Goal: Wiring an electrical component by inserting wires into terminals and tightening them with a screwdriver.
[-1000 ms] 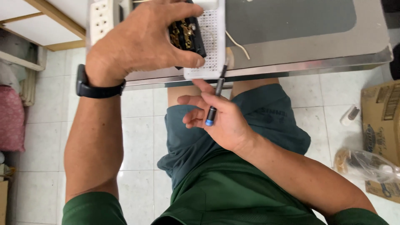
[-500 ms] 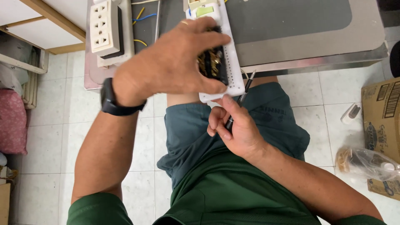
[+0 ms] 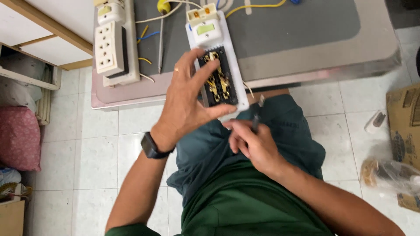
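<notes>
My left hand (image 3: 188, 102) reaches over an opened white power strip (image 3: 217, 65) at the table's near edge, its thumb pressing the strip's lower end and its fingers spread beside the exposed black body with brass contacts (image 3: 218, 81). A black watch sits on that wrist. My right hand (image 3: 251, 142) is below the table edge over my lap, curled around a slim dark screwdriver (image 3: 257, 114) whose metal tip points up toward the strip's lower corner.
A second white power strip (image 3: 111, 46) lies at the left of the metal table (image 3: 315, 57), which carries a grey mat (image 3: 297, 24). Yellow, blue and white wires trail at the back. A cardboard box (image 3: 404, 126) and a plastic bag stand on the tiled floor at right.
My left hand has opened from covering the strip, baring the brass contacts. My right hand has turned the screwdriver upright and closed around it. The view has shifted toward the table.
</notes>
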